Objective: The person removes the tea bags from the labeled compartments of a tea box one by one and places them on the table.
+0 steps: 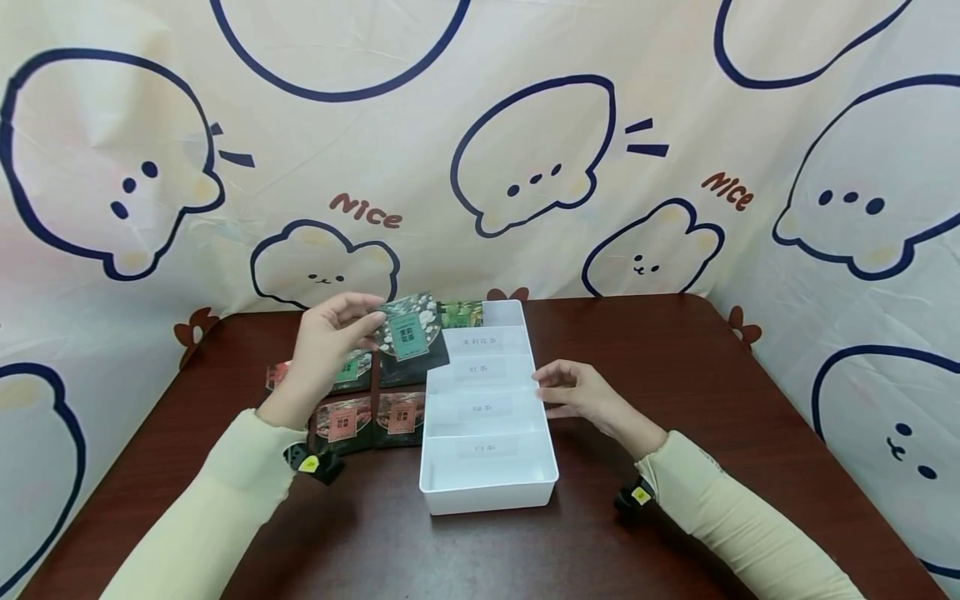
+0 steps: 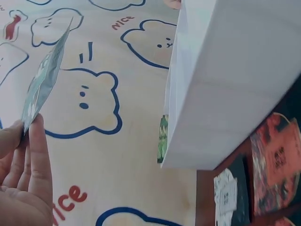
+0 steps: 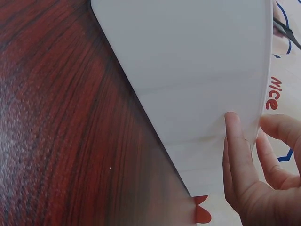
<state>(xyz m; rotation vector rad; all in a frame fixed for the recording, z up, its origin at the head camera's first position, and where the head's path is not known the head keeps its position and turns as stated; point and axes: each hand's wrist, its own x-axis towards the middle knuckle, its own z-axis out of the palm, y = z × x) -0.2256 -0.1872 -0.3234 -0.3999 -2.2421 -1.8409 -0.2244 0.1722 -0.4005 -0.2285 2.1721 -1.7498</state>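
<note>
My left hand pinches a dark tea sachet with white flowers and a green label between thumb and fingers. The sachet is raised and tilted beside the far left part of a white divided box; in the left wrist view it appears nearly edge-on. Paper labels with Chinese writing mark the box's compartments. A green leafy sachet shows at the box's far end. At the box's right side, my right hand has its fingertips on the outer wall, one finger right at the rim in the right wrist view.
Left of the box, several more tea sachets lie in rows on the dark wooden table, among them a red-labelled one, another red one and a green-labelled one. A printed cloth hangs behind the table.
</note>
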